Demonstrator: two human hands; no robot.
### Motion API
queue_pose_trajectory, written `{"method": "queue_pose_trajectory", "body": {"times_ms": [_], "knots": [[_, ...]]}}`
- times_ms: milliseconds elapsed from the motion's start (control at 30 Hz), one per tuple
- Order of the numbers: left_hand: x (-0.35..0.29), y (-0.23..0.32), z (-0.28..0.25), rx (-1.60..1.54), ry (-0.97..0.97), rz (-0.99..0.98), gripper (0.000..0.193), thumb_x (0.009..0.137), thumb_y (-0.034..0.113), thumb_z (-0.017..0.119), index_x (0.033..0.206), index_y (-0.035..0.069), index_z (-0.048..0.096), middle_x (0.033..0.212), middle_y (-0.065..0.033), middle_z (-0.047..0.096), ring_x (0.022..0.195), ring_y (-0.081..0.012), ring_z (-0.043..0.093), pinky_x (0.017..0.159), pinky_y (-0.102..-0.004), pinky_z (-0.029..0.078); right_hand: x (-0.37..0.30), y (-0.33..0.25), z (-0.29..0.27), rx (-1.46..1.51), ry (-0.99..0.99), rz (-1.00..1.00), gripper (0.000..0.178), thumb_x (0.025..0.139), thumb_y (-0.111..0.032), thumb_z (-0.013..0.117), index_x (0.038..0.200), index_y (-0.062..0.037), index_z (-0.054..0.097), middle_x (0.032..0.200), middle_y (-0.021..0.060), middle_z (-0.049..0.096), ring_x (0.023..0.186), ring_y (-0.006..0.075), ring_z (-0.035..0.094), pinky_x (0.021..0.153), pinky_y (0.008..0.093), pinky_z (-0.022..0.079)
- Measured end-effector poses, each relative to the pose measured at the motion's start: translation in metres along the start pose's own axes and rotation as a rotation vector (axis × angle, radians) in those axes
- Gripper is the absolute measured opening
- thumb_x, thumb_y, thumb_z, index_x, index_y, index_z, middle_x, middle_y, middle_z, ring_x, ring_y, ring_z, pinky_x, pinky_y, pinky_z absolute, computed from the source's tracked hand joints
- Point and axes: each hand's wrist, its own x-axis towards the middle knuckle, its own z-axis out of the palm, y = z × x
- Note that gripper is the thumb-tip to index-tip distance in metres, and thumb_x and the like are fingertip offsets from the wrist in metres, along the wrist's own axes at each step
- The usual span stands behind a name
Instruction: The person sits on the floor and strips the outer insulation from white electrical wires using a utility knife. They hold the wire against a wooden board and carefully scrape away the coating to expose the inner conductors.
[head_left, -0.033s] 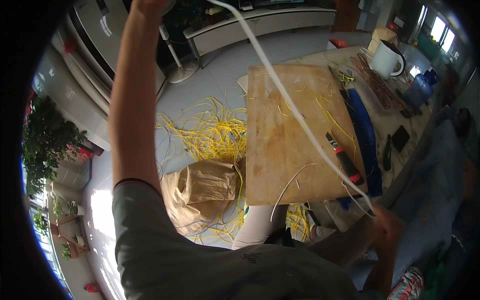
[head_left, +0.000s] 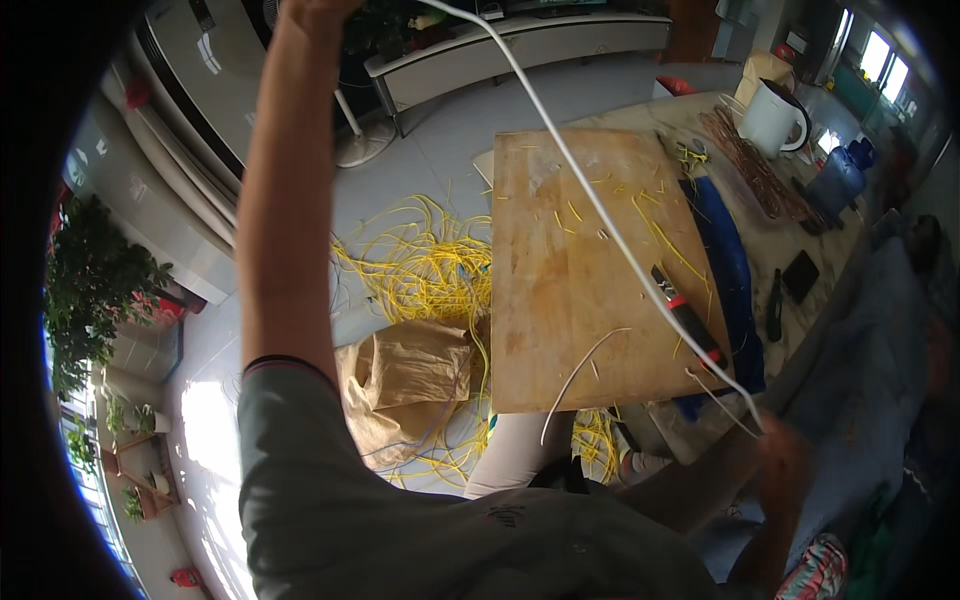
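Observation:
A long white cable runs diagonally across the view, from the top edge down to my right hand. My right hand is closed around its lower part, slightly blurred. A thin whitish end sticks out from that hand over the board's corner. My left arm is raised high, and my left hand is cut off by the top edge, so its fingers are hidden. Under the cable on the wooden board lies a red and black cutter-like hand tool. A short pale strand curves over the board's near edge.
Yellow wire bits are scattered on the board. A tangled yellow wire heap and a tan sack lie on the floor at left. On the marble table stand a white kettle, brown cord bundle and blue cloth.
My raised left arm has shifted to the right. The cable has moved a little right and now bends more sharply near my right hand, which has moved slightly right.

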Motion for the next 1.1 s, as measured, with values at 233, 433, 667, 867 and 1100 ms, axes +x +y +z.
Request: {"method": "queue_pose_trajectory", "body": {"times_ms": [233,433,667,867,1100], "knots": [[-0.067,-0.168,-0.282,-0.391,0.597,-0.385,0.024,0.086,0.009,0.048,0.104,-0.007,0.048,0.088,-0.0173,0.058,0.058,-0.0195,0.056,0.051,-0.0249,0.051,0.018,0.007,-0.064,-0.131,-0.226,0.013,0.024,0.079,0.0,0.055,0.1,-0.0052,0.064,0.073,0.0146,0.06,0.06,0.0286,0.056,0.053,0.0352,0.04],[-0.202,-0.221,-0.274,-0.516,0.705,-0.214,0.02,0.093,0.011,0.037,0.1,-0.007,0.043,0.077,-0.0178,0.058,0.044,-0.0131,0.045,0.038,-0.0199,0.042,0.027,0.014,-0.084,-0.221,-0.285,-0.093,0.03,0.072,0.005,0.058,0.099,-0.0073,0.065,0.059,0.0118,0.052,0.048,0.027,0.048,0.045,0.034,0.033],[-0.208,-0.133,-0.272,-0.359,0.755,0.064,0.021,0.09,0.009,0.038,0.079,-0.003,0.051,0.058,-0.005,0.046,0.044,-0.0078,0.041,0.036,-0.0178,0.038,0.024,0.009,-0.077,-0.024,-0.403,-0.036,0.031,0.071,0.002,0.059,0.099,-0.0096,0.066,0.062,0.0101,0.058,0.05,0.0233,0.053,0.047,0.0344,0.037],[-0.161,-0.062,-0.225,0.796,1.152,1.105,0.026,0.08,0.012,0.048,0.059,0.0,0.055,0.055,-0.008,0.055,0.046,-0.0125,0.048,0.04,-0.0275,0.035,0.002,-0.004,-0.061,0.194,-0.447,-0.044,0.021,0.073,-0.007,0.06,0.093,-0.0061,0.068,0.063,0.0104,0.061,0.049,0.023,0.054,0.047,0.033,0.039],[-0.152,-0.094,-0.187,-0.022,0.889,0.36,0.01,0.087,0.001,0.042,0.081,-0.003,0.05,0.07,-0.0107,0.058,0.047,-0.0143,0.049,0.044,-0.0224,0.041,-0.025,0.024,-0.075,0.171,-0.16,0.017,0.017,0.076,-0.009,0.062,0.091,-0.0024,0.068,0.052,0.007,0.052,0.04,0.0144,0.044,0.041,0.0287,0.031]]}}
